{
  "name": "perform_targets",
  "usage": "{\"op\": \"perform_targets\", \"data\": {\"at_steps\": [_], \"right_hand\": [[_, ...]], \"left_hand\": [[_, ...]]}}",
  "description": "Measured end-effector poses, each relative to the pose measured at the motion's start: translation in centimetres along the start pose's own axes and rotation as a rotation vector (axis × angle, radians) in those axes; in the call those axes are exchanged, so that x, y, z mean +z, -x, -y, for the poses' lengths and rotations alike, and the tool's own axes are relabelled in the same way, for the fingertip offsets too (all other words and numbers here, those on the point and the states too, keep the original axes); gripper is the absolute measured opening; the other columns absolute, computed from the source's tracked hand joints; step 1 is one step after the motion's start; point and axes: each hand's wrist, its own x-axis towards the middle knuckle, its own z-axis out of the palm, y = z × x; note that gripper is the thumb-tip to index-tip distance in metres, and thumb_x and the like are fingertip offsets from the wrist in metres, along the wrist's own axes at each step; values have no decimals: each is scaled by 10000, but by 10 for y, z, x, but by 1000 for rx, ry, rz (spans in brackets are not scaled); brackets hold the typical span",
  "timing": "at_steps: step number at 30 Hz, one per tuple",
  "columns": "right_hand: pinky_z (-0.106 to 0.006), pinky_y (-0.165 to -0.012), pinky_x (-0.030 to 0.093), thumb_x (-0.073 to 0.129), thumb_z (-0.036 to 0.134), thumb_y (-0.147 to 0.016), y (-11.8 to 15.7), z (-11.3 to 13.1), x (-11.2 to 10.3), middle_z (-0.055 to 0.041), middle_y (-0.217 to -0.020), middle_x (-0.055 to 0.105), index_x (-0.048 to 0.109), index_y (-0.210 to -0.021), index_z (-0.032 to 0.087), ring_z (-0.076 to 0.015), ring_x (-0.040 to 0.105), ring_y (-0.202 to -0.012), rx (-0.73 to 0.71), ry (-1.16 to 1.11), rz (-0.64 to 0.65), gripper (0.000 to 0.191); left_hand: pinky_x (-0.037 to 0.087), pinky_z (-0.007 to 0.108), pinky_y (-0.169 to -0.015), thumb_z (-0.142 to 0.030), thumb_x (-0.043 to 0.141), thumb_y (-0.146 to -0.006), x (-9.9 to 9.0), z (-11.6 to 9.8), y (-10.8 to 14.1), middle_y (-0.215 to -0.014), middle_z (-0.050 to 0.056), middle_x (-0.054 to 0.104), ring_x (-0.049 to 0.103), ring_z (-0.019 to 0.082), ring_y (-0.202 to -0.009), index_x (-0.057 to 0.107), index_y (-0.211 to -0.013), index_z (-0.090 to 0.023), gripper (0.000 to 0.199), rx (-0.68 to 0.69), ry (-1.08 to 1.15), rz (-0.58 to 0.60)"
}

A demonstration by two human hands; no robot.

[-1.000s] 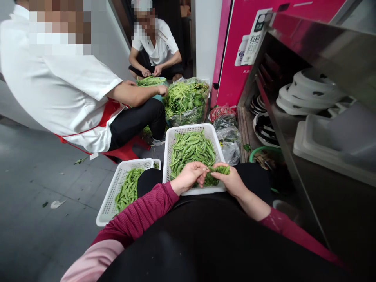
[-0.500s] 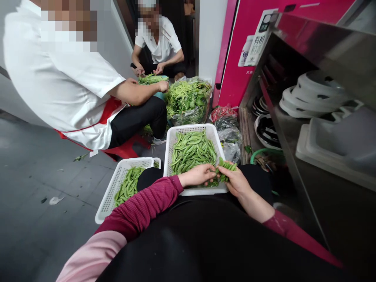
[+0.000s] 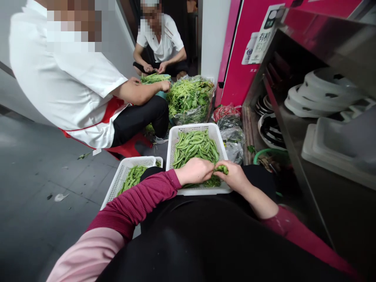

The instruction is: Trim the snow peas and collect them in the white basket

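A white perforated basket [image 3: 194, 127] rests at my lap with a heap of green pea pods [image 3: 195, 145] in it. Over its near right part, my right hand [image 3: 235, 177] is closed round a small bunch of pea pods [image 3: 222, 169]. My left hand [image 3: 196, 171] meets it from the left, fingers closed in a pinch at the end of a pod; the fingertips are partly hidden. A second white basket [image 3: 114, 187], lower on the left, also contains pea pods [image 3: 132, 177], partly behind my left sleeve.
Two co-workers in white shirts, one on a red stool [image 3: 132, 147], handle leafy greens. A big bag of greens [image 3: 190, 96] stands beyond my basket. Plastic bags [image 3: 232, 135], a green-rimmed bin [image 3: 261, 152] and a metal shelf [image 3: 289, 129] with white containers [image 3: 323, 94] line the right.
My hands have drawn together over the basket's near right side, and the left fingers have closed further. Fewer pods show in my right hand. The view has shifted slightly.
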Motion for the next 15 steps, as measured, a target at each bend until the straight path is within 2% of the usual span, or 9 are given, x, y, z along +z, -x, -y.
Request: {"op": "perform_targets", "data": {"at_steps": [3,5,7,9,11,12,13,15], "right_hand": [[-279,-597,439,669,279,-607,0,1,19,6,-671,594,598,-734,182,-139,529,-595,302,-437,-137,175],[-243,-518,441,702,264,-560,1,-1,23,24,-631,575,578,-726,172,-114,523,-534,499,-822,-243,227],[-225,-485,456,720,217,-525,1,-5,14,34,-610,570,555,-699,170,-107,541,-523,688,-1120,-344,245],[-243,-498,495,678,197,-584,-4,-12,-7,34,-579,565,546,-668,173,-111,560,-518,836,-1250,-392,159],[-298,-559,539,567,206,-710,-15,-18,-29,36,-596,578,553,-663,200,-113,582,-529,870,-1312,-495,50],[-310,-576,550,517,210,-757,-20,-20,-38,36,-598,579,564,-670,216,-113,589,-530,870,-1319,-526,99],[-308,-574,557,486,210,-783,-26,-20,-42,30,-601,584,575,-673,229,-118,600,-540,897,-1311,-509,143],[-295,-539,565,452,212,-799,-34,-17,-38,13,-607,596,595,-690,249,-131,611,-537,992,-1262,-369,183]], "left_hand": [[390,199,-627,-220,352,-811,18,-3,-2,-726,37,585,535,110,-670,554,-754,-141,224,-209,128,-210],[394,187,-616,-189,336,-812,36,-6,-1,-722,31,590,533,97,-651,555,-775,-137,228,-374,231,-261],[404,191,-587,-187,367,-794,57,-7,3,-686,31,596,539,101,-610,566,-763,-136,208,-446,281,-147],[425,231,-603,-208,423,-766,77,-5,10,-722,66,610,566,143,-657,579,-746,-132,174,-418,218,36],[437,263,-577,-137,452,-715,92,-2,17,-725,105,611,583,187,-666,581,-790,-111,151,-428,173,268],[441,271,-561,-119,469,-687,95,0,21,-743,118,611,589,203,-668,574,-844,-99,190,-463,189,336],[446,277,-556,-115,488,-661,97,1,23,-792,136,609,592,216,-689,558,-906,-84,257,-486,207,322],[459,289,-578,-136,491,-653,91,1,29,-914,171,585,589,233,-766,512,-1003,-57,360,-537,225,134]]}}
